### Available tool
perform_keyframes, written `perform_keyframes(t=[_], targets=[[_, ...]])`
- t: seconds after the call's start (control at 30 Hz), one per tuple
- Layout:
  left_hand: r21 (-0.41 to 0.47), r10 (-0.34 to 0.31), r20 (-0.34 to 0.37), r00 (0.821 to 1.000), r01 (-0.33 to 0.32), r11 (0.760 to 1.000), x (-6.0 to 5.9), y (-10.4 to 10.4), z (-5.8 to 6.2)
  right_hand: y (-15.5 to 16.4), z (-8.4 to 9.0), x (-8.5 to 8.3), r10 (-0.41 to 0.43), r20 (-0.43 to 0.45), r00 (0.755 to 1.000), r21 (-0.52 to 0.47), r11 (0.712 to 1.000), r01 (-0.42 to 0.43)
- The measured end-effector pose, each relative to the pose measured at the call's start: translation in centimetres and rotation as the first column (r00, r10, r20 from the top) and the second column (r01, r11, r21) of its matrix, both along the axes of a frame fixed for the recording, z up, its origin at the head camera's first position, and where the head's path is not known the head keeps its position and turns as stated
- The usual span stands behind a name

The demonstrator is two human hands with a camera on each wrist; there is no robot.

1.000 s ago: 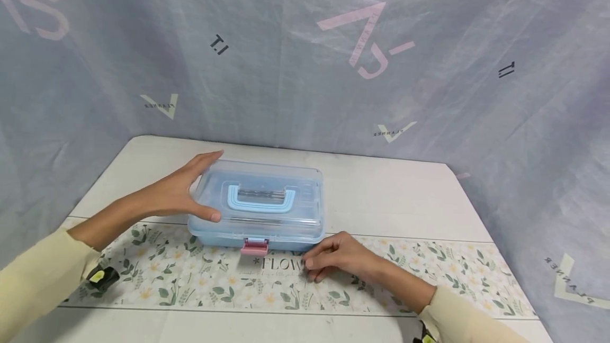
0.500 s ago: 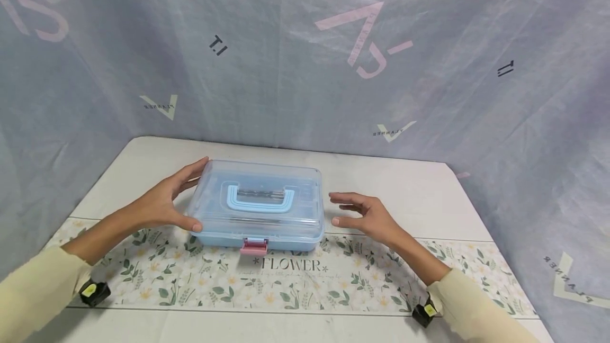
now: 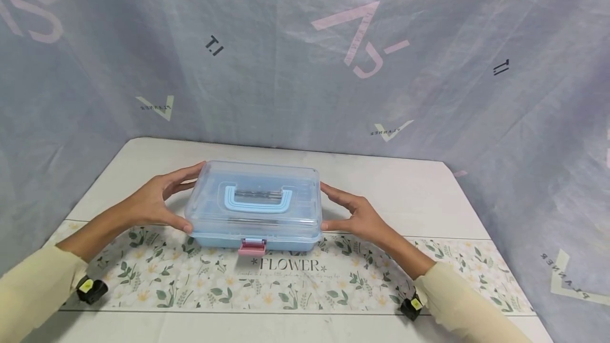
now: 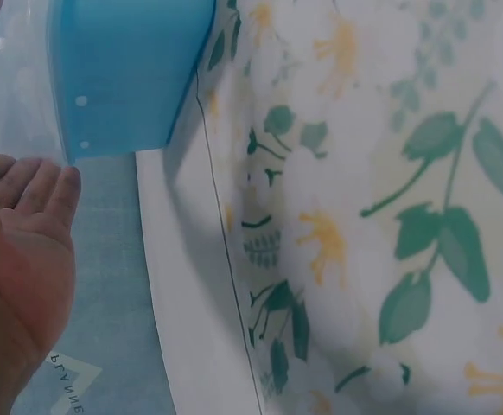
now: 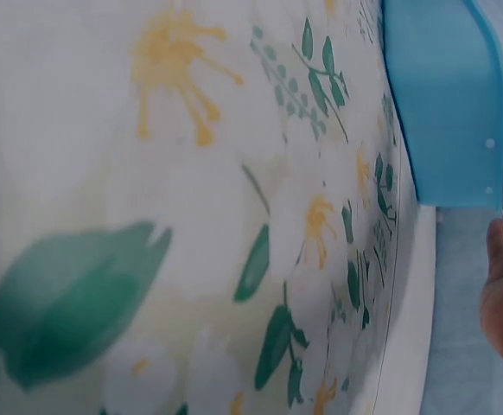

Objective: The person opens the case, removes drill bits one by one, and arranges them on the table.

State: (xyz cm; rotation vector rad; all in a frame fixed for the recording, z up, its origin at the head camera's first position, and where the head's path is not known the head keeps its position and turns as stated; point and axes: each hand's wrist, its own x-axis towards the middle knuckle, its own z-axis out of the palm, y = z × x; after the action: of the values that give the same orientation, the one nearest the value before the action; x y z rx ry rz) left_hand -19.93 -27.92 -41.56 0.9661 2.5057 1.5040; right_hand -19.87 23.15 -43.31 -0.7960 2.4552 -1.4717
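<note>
A blue plastic storage box point(image 3: 254, 208) with a clear lid and a light blue folding handle point(image 3: 258, 205) sits on the table. Its pink latch point(image 3: 252, 247) sticks outward at the front. My left hand point(image 3: 152, 202) spans the box's left end, thumb at the front corner and fingertips at the rear corner. Opposite it, my right hand point(image 3: 359, 218) meets the right end with fingertips and thumb spread. Fingers of both hands are fairly straight. Each wrist view shows a blue end wall of the box point(image 4: 130, 78) point(image 5: 450, 112) beside the fingertips. Silvery rods show through the lid.
The white table point(image 3: 381, 189) carries a floral strip point(image 3: 190, 285) with the word FLOWER in front of the box. A grey-blue printed curtain point(image 3: 286, 68) hangs behind and at both sides. Small black devices point(image 3: 92, 290) are strapped to both wrists.
My right hand has gone from the box's front right corner out and up to its right side, then in against it. My left hand has drawn back from over the lid to the left end.
</note>
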Motion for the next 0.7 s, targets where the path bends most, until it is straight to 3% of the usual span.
perform_keyframes(t=[0.33, 0.7], targets=[[0.076, -0.077, -0.003, 0.997, 0.077, 0.994, -0.9, -0.2, 0.3, -0.2, 0.4, -0.6, -0.002, -0.043, 0.999, -0.030, 1.000, 0.001], [0.079, -0.023, 0.048, 0.999, 0.019, 0.997, -1.3, 0.3, 1.2, -0.2, 0.9, -1.6, -0.009, -0.107, 0.994, -0.065, 0.998, 0.002]])
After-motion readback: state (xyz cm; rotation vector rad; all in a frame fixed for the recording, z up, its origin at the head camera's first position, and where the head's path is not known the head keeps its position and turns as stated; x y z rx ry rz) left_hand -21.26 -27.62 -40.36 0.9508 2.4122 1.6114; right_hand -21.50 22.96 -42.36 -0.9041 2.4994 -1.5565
